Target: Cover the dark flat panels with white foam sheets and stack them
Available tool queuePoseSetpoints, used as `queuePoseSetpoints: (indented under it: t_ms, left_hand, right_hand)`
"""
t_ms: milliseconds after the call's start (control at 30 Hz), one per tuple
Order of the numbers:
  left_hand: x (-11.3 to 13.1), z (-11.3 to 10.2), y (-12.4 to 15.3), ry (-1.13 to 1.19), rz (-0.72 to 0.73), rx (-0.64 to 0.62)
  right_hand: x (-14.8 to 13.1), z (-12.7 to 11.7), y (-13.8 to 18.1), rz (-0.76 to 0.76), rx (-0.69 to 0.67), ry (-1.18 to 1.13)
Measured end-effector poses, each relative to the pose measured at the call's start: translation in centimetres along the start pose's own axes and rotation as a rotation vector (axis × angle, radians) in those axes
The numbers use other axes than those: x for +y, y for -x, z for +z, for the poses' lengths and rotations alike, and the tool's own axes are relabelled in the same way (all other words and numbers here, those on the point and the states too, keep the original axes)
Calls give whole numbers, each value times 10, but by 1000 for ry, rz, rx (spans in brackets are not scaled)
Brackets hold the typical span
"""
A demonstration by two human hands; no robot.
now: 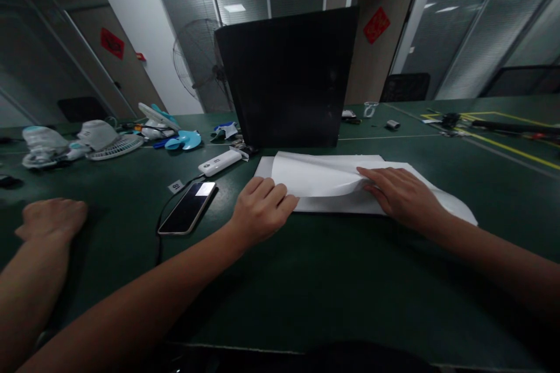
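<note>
Large white paper sheets [317, 175] lie on the green table in front of me, the top one curled up and folded over toward the right. My left hand [265, 207] is closed at the near left corner of the paper, its fingertips partly hidden. On the right, my right hand [405, 195] has the lifted part of the sheet between its thumb and fingers. Further sheet area spreads out under and beyond that wrist. A phone [189, 208] with a lit patch on its screen lies left of my left hand, a black cable beside it.
Behind the paper stands a tall black panel [289, 78]. A white handheld device [221, 162] lies near the phone. White and blue fan parts [102, 140] are at the back left. Another person's fist [52, 218] rests at the left. A clear cup [370, 109] stands at the back right.
</note>
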State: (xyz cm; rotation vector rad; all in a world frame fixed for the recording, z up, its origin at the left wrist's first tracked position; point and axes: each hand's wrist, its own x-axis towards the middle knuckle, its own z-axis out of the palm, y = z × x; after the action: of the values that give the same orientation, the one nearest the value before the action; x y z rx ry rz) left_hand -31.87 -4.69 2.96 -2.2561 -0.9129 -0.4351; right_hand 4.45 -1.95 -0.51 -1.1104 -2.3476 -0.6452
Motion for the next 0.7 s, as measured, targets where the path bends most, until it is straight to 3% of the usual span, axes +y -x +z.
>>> queuePoseSetpoints:
  t_ms: [267,467,700]
  left_hand:
    - [4,14,1,112,97,-128]
    - [0,17,1,80,12,-198]
    - [2,12,-6,45,-147,-368]
  right_hand:
    - [-5,3,1,-113,-150,-128]
    - [-5,2,1,-177,-246,-165]
    - [8,6,7,-249,-198,-137]
